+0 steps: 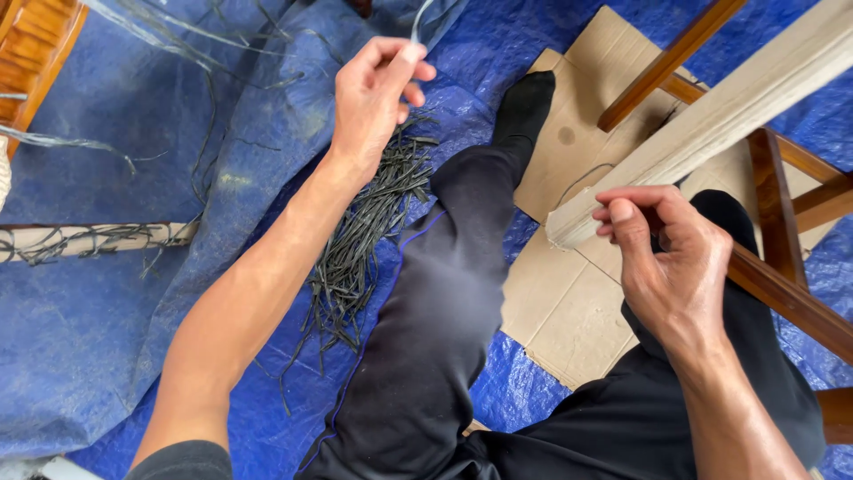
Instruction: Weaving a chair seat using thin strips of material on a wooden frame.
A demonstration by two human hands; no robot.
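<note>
left hand [378, 89] pinched on a pale strip [419, 18], dark strip pile [373, 227] just below its wrist | right hand [671, 258] fingers closed at pale bundle [711, 116] end | bundle axis runs up-right from it

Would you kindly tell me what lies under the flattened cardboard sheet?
A blue tarp shows around the cardboard sheet. Whatever lies beneath its middle is covered and cannot be seen.

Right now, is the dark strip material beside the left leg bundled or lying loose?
Loose. The dark strips lie spread in an untied pile on the blue tarp, ends fanning out below the left hand.
</note>
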